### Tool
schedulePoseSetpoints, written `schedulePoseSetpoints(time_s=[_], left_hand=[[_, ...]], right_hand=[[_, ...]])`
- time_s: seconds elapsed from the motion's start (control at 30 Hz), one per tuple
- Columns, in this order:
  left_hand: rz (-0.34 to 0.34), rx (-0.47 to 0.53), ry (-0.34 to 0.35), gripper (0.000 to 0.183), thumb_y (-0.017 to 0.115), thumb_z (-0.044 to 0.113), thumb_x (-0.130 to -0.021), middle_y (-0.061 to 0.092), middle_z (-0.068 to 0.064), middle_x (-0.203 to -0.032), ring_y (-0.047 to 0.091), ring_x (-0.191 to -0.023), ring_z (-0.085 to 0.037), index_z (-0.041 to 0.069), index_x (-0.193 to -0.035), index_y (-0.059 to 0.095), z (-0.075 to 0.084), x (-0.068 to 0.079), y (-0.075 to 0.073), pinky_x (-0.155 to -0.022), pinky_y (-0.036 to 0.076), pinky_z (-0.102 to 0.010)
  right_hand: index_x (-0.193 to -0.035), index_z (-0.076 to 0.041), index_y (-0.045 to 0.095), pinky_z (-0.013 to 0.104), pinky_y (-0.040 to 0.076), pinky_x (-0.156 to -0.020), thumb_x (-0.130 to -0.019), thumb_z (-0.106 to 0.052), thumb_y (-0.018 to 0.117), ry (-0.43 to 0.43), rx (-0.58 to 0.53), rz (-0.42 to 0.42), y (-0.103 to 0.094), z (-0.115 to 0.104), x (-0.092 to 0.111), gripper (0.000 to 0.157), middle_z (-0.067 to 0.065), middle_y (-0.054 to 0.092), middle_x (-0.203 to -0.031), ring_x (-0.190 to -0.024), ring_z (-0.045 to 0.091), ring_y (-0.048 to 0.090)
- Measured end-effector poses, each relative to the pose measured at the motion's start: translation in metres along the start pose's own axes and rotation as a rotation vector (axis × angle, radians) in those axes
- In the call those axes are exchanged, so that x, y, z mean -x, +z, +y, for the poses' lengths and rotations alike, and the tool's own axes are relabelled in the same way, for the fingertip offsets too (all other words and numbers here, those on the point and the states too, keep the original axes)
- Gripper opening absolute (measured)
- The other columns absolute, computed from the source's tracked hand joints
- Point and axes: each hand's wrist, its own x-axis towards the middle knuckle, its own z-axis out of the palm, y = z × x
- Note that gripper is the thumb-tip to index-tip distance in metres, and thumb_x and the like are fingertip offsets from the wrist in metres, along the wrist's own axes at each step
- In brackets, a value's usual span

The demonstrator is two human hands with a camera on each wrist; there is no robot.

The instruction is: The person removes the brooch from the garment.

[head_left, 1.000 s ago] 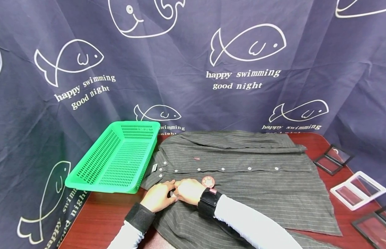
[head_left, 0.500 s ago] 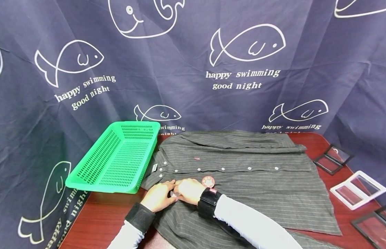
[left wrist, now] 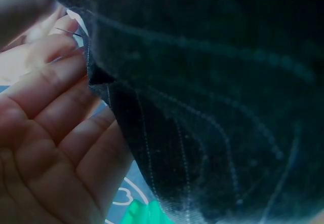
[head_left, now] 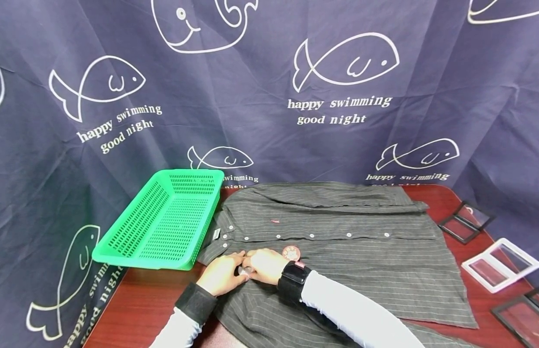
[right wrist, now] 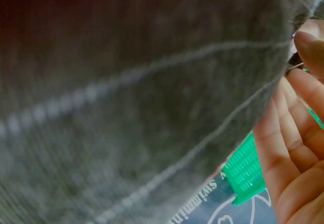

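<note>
Hands (head_left: 220, 274) (head_left: 266, 267) in a pinch-grip on a striped shirt (head_left: 352, 263), reddish table (head_left: 148, 295) beneath, navy fish-print curtain (head_left: 234, 106) behind.

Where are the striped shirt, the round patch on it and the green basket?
Striped shirt (head_left: 365, 270), head view, front fabric.
Round patch (head_left: 291, 253), head view, visible face.
Green basket (head_left: 171, 229), head view, bare floor.

Basket (head_left: 171, 227) obstructing left, open air over shirt (head_left: 347, 263)

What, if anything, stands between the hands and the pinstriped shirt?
Nothing visible: the left hand and the right hand both touch the pinstriped shirt. A small pale object shows between the hands, partly hidden.
</note>
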Motion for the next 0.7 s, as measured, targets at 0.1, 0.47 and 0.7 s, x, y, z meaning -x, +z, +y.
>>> schedulePoseSetpoints(time_s=[0.1, 0.47, 0.7], left_hand=[[-0.003, 0.005, 0.002, 0.04, 0.08, 0.023, -0.075, 0.071, -0.015, -0.119, 0.069, -0.106, -0.029, 0.006, -0.11, 0.071, 0.001, 0.0, -0.001, -0.087, 0.054, -0.043], [-0.004, 0.021, 0.002, 0.04, 0.078, 0.023, -0.075, 0.071, -0.015, -0.118, 0.069, -0.108, -0.027, 0.007, -0.111, 0.072, 0.002, -0.001, -0.002, -0.088, 0.054, -0.041], [-0.017, 0.018, -0.011, 0.042, 0.077, 0.024, -0.076, 0.07, -0.016, -0.12, 0.068, -0.109, -0.03, 0.007, -0.114, 0.072, 0.002, -0.001, -0.003, -0.09, 0.053, -0.043]], right_hand=[[-0.09, -0.012, 0.072, 0.022, 0.05, -0.068, -0.081, -0.02, 0.076, 0.002, -0.064, -0.007, -0.002, 0.001, 0.001, 0.013, -0.001, 0.069, -0.086, -0.075, 0.009, 0.065], [-0.076, -0.018, 0.065, 0.023, 0.049, -0.062, -0.078, -0.025, 0.077, -0.004, 0.153, 0.012, -0.003, -0.004, 0.005, 0.014, -0.007, 0.064, -0.081, -0.07, 0.006, 0.062], [-0.079, -0.025, 0.069, 0.021, 0.048, -0.058, -0.078, -0.031, 0.074, 0.011, 0.393, 0.007, 0.005, -0.013, 0.007, 0.008, -0.013, 0.069, -0.092, -0.077, 0.003, 0.065]])
